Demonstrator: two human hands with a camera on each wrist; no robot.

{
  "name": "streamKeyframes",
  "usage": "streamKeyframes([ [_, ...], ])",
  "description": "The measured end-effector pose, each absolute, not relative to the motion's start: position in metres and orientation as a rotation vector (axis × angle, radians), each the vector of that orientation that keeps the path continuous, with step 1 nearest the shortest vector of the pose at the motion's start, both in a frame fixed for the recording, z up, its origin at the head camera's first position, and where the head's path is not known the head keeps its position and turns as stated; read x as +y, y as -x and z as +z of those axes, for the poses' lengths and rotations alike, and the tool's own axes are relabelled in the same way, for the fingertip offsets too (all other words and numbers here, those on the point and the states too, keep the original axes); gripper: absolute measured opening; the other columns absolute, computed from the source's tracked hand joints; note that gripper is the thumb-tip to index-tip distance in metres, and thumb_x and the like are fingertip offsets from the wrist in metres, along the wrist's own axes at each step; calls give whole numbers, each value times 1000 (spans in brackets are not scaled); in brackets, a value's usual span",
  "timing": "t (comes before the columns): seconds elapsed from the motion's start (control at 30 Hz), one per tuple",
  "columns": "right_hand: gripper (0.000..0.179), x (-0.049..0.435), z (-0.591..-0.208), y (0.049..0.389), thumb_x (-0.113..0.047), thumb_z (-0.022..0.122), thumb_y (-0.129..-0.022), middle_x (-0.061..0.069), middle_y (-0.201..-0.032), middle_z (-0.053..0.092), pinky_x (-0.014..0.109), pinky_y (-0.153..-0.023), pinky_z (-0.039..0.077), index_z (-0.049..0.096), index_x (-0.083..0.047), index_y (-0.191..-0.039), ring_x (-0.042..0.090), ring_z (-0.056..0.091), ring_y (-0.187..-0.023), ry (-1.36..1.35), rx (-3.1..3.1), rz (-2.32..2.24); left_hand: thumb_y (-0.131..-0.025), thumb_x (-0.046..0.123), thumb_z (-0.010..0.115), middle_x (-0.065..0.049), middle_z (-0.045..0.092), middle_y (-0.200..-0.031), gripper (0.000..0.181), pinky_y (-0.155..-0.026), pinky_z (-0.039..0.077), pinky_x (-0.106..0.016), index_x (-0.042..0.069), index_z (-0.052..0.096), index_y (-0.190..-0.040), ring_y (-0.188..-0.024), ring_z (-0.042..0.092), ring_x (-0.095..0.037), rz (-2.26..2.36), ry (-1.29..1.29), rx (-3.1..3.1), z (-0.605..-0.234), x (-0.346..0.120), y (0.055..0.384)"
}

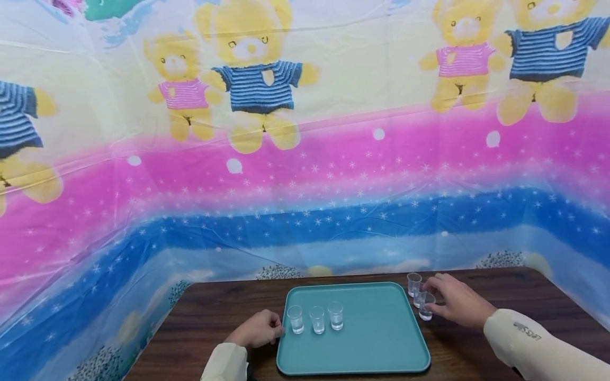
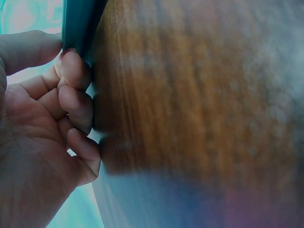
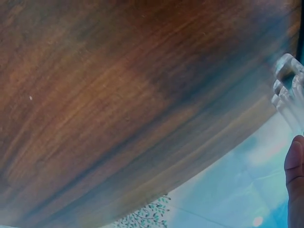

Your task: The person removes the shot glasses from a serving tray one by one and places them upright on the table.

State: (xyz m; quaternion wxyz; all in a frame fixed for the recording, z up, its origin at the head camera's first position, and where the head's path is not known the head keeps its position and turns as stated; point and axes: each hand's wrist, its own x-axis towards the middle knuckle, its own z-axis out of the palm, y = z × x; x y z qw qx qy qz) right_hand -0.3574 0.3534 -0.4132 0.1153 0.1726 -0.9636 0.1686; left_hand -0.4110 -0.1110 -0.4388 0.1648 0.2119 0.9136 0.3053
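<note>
A teal tray (image 1: 376, 338) lies on the wooden table, with three small clear shot glasses standing in a row on its left part: a left one (image 1: 296, 320), a middle one (image 1: 317, 321) and a right one (image 1: 335, 317). At the tray's left rim is my left hand (image 1: 259, 328), its curled fingers and thumb pinching the edge (image 2: 78, 28). Beyond the right rim, more shot glasses (image 1: 414, 286) stand in a line on the table. My right hand (image 1: 459, 301) holds the nearest shot glass (image 1: 426, 312) between thumb and fingers. In the right wrist view, the thumb (image 3: 295, 164) is beside the glasses (image 3: 289, 85).
The dark wooden table (image 1: 209, 307) ends not far behind the tray. A hanging cloth (image 1: 333, 159) printed with bears and snowflakes surrounds its back and sides.
</note>
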Motion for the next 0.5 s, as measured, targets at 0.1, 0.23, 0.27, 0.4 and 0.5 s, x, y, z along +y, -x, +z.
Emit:
streamKeyframes([
  [0.1,25,352,-410,359,-20,78,-79,-2,-93,55,34,-68,47,64,-13,-98,13,53,-83,-527,-2799,482,-94,15,57,-3,57,-63,24,-52,37,-30,9,59,-71,-52,43,-15,863,-596,2604,-440,-111,412],
  [0.23,25,348,-405,360,-23,77,-80,-2,-95,56,35,-69,48,63,-14,-98,14,55,-85,-548,-2793,479,-94,15,57,-3,57,-63,24,-52,37,-30,9,59,-71,-52,43,-15,866,-593,2601,-440,-112,412],
  [0.27,25,347,-404,360,-25,77,-80,-2,-95,56,35,-69,47,63,-14,-98,14,55,-85,-552,-2796,480,-94,15,57,-3,57,-63,24,-52,37,-30,9,59,-71,-52,43,-15,869,-593,2599,-440,-112,412],
  [0.4,26,341,-402,361,-28,75,-82,-2,-96,56,35,-68,47,63,-15,-100,17,55,-85,-559,-2810,499,-94,15,56,-3,57,-63,24,-52,37,-30,9,59,-72,-52,43,-14,878,-606,2597,-441,-112,412],
  [0.5,26,334,-402,362,-27,75,-82,-2,-97,55,35,-69,47,63,-16,-101,18,56,-87,-551,-2814,521,-94,15,56,-3,56,-63,23,-52,37,-30,9,59,-72,-52,43,-14,880,-614,2599,-441,-112,412],
])
